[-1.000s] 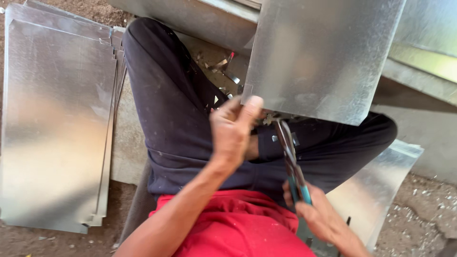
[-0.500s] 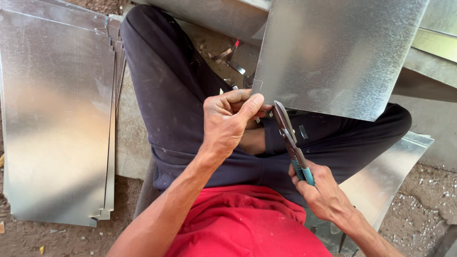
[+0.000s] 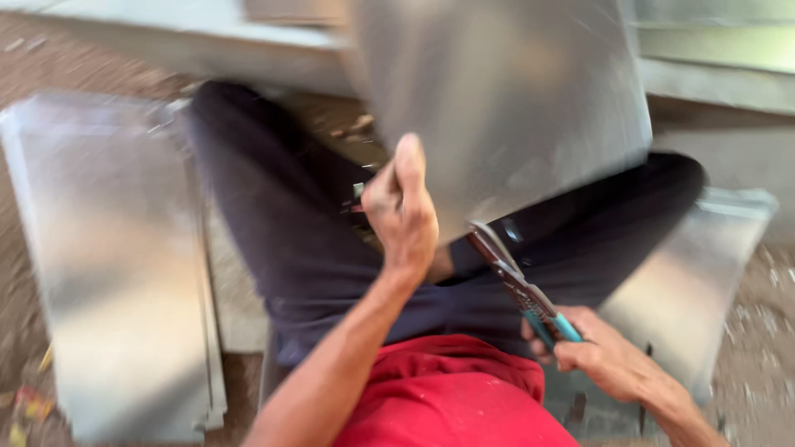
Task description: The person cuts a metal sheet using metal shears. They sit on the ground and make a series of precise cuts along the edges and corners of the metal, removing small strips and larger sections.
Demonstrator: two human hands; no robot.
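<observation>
A: Okay, what's changed in the last second?

B: Frame is motion-blurred now, the head camera is swinging. The galvanized sheet-metal panel [image 3: 505, 108] sits higher and fills more of the top centre than it did a second ago, tilted over the lap.

A: Left hand?

B: Left hand [image 3: 403, 211] has shifted up along the panel's lower left edge. Earlier it was bunched beside the snip jaws; now it is raised, thumb up, grip closed on the sheet edge as far as the blur lets me tell.

A: Right hand?

B: Right hand [image 3: 600, 356] is still low at the right, grip wrapped shut around the teal handles of the tin snips [image 3: 517, 285]. Blades point up-left and meet the panel's bottom edge. Can't tell how far the jaws are open, too smeared.

A: So what does it mean for the work?

B: My read: the panel is being re-angled or fed into the snips, with the cut still in progress along that bottom edge. No offcut visible.

A: Surroundings?

B: Person sits cross-legged in dark trousers [image 3: 281, 240] and a red shirt [image 3: 447, 397]. Stack of flat metal sheets [image 3: 116, 273] lies on the dirt floor at left, another sheet [image 3: 696, 290] under the right knee.
</observation>
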